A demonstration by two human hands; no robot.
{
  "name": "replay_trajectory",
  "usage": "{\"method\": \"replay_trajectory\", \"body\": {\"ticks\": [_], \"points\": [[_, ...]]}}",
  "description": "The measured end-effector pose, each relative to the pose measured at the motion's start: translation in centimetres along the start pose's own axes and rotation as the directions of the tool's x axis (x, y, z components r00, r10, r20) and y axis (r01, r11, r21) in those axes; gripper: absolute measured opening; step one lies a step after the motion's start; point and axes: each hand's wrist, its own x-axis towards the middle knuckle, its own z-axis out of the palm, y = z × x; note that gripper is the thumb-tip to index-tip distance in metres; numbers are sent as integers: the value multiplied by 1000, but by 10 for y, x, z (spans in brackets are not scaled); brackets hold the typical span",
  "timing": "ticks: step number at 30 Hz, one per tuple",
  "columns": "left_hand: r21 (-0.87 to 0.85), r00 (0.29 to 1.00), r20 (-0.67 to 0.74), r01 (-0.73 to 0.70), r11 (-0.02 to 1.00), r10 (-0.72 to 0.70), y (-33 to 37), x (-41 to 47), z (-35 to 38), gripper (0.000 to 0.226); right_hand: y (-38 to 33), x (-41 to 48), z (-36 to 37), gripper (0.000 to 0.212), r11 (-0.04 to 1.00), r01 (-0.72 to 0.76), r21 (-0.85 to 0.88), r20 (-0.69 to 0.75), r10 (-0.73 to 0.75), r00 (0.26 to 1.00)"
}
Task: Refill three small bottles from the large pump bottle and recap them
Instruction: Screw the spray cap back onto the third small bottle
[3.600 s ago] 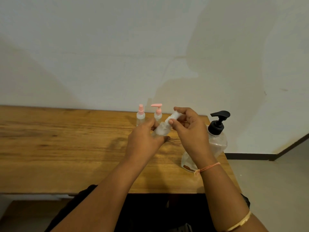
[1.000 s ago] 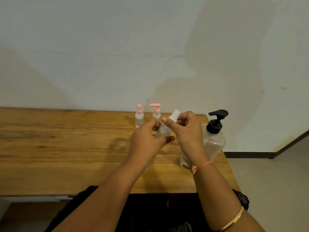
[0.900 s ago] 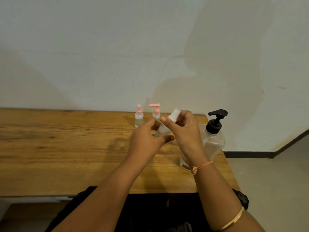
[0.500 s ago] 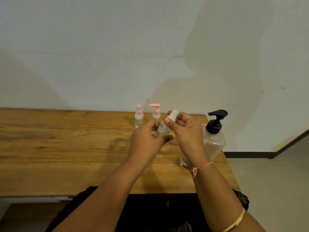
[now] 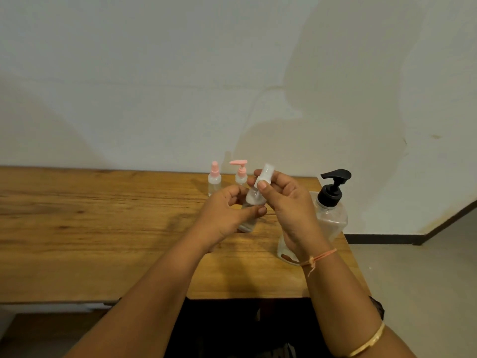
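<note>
A clear bottle (image 5: 251, 202) is gripped above the table (image 5: 103, 228) by the left hand's (image 5: 224, 215) curled fingers, its white cap (image 5: 264, 174) pinched by the right hand's (image 5: 289, 202) thumb and fingertips. The pump bottle's (image 5: 331, 215) base is hidden behind the right wrist. Three small bottles are counted: the held one, plus a pink sprayer (image 5: 214, 179) and a pink dispenser (image 5: 241, 174) standing behind.

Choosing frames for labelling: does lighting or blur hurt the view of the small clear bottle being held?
Head view: soft light, no glare, broad faint shadows on the wall. Head view: the clear bottle looks slightly soft and low in contrast against the table; its white cap reads clearly.
</note>
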Motion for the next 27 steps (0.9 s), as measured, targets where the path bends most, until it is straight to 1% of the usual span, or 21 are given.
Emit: {"method": "replay_trajectory", "body": {"ticks": [2, 3, 5, 6, 8, 10, 12, 13, 14, 15, 18, 21, 22, 24, 26, 27], "points": [[87, 994, -82, -70, 994, 77, -2, 1, 8, 26, 3, 2, 5, 19, 999, 28, -43, -72, -31, 997], [103, 989, -96, -100, 990, 110, -2, 0, 12, 23, 5, 2, 6, 19, 998, 36, -54, -102, -42, 994], [123, 986, -90, -128, 984, 140, -2, -1, 15, 21, 8, 2, 8, 18, 998, 32, -52, -133, -39, 990], [126, 989, -75, -119, 985, 130, -2, -1, 14, 20, 8, 1, 8, 17, 998, 19, -53, -131, -26, 991], [57, 998, -4, -58, 997, 58, 1, -1, 7, 20, 7, 1, 4, 16, 1000, -17, -25, -79, 15, 997], [-48, 992, 123, 32, 998, -26, 4, -2, -4, 21, 4, 1, -2, 17, 998, -51, 45, 22, 50, 999], [-104, 971, 229, 93, 990, -67, 5, -1, -11, 29, 2, 0, -5, 20, 995, -64, 80, 89, 57, 994], [-117, 966, 246, 104, 988, -73, 4, -1, -11, 33, 3, 0, -5, 20, 996, -55, 70, 84, 49, 995], [-116, 970, 234, 99, 988, -69, 3, -1, -10, 33, 3, -1, -4, 20, 998, -39, 50, 58, 36, 998], [-94, 980, 190, 71, 993, -52, 1, -1, -7, 30, 4, 0, -1, 19, 999, -22, 23, 19, 22, 1000], [-30, 998, 29, -47, 998, 48, -3, -1, 5, 22, 8, 1, 8, 19, 998, 12, -60, -79, -17, 997], [-13, 997, -9, -80, 997, 80, -7, 0, 8, 23, 13, 2, 13, 18, 997, -1, -71, -117, -7, 993], [2, 998, -5, -65, 998, 65, -7, 0, 5, 23, 13, 2, 13, 17, 997, -15, -71, -100, 8, 995], [-3, 999, 31, -11, 1000, 11, -8, -1, -6, 24, 11, 3, 11, 17, 999, -49, -20, -12, 49, 999], [-58, 993, 114, 50, 997, -43, -8, -2, -18, 26, 10, 4, 8, 25, 993, -99, 67, 90, 92, 992], [-80, 985, 161, 75, 994, -61, -8, -4, -23, 27, 10, 5, 8, 26, 990, -118, 81, 128, 107, 986]]}}
